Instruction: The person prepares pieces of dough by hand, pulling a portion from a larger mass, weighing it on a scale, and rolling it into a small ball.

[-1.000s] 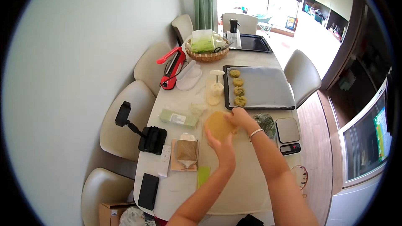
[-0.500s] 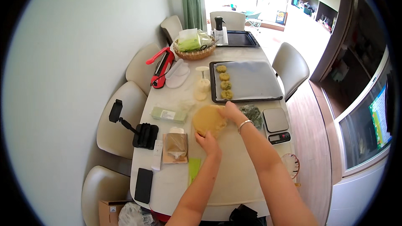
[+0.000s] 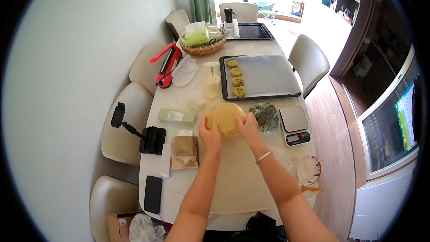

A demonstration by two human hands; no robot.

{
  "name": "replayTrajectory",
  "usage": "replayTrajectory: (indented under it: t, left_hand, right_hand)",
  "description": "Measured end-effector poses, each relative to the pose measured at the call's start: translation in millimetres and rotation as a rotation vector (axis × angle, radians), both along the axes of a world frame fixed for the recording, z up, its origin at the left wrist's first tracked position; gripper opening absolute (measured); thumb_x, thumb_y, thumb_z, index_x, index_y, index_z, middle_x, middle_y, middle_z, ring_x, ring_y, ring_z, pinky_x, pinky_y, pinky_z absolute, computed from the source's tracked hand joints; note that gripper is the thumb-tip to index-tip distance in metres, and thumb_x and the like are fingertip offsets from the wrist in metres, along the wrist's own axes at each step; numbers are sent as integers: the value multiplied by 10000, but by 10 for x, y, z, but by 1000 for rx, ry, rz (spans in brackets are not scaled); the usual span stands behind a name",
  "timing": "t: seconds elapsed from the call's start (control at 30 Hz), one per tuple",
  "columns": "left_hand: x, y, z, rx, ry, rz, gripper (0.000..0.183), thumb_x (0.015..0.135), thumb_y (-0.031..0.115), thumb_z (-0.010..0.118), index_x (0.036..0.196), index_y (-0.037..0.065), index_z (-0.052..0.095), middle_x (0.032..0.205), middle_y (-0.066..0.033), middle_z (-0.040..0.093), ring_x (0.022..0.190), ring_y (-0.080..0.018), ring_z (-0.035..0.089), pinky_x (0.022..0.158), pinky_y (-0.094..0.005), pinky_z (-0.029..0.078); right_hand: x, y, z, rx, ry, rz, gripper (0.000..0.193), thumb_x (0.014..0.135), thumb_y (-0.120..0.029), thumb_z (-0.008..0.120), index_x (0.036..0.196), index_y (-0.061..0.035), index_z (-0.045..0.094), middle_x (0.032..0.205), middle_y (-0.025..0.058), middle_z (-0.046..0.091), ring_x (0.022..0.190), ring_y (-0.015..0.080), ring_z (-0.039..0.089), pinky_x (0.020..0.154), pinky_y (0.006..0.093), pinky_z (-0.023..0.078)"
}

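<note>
A rounded lump of yellow dough [image 3: 226, 117] lies between my two hands, apparently in clear plastic film. My left hand [image 3: 209, 133] grips its near left side, thumb on top. At its right edge, my right hand [image 3: 248, 130] has its fingers closed on it. Just right of that hand sits a dark green mass in clear plastic [image 3: 265, 117]. Beyond the dough, a dark baking tray [image 3: 264, 97] lined with white paper holds several flattened greenish-yellow pieces [image 3: 238, 81] in a column along its left side. A cream plunger mould [image 3: 213, 80] stands left of the tray.
Right of the green mass is a kitchen scale [image 3: 294, 120], with a small round basket [image 3: 309, 170] nearer me. Toward the left lie a green-white packet [image 3: 176, 115], a brown packet [image 3: 184, 149], a phone [image 3: 153, 194], a black stand [image 3: 152, 140] and a red sealer [image 3: 168, 66].
My right hand has come down from the dough's far right edge to its near right side. My left hand has shifted to the dough's left side. The view has tilted slightly.
</note>
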State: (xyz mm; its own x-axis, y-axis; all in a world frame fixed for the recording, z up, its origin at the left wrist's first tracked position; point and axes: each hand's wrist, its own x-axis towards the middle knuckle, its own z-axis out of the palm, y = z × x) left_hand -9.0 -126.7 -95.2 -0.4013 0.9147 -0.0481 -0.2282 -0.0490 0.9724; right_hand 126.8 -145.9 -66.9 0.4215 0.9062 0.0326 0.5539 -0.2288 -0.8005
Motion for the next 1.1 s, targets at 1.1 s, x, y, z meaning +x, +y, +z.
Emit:
replayTrajectory:
  t: [1.1]
  left_hand:
    - [-152, -927, -102, -110, -217, -381, 551, 781, -86, 507, 1324, -52, 423, 1292, -118, 501, 1213, -227, 484, 983, -299, 391]
  right_hand:
    - [53, -648, -197, -96, 908, -48, 239, 821, -25, 567, 1044, 60, 562, 870, 155, 645, 684, 223, 673, 530, 357, 562]
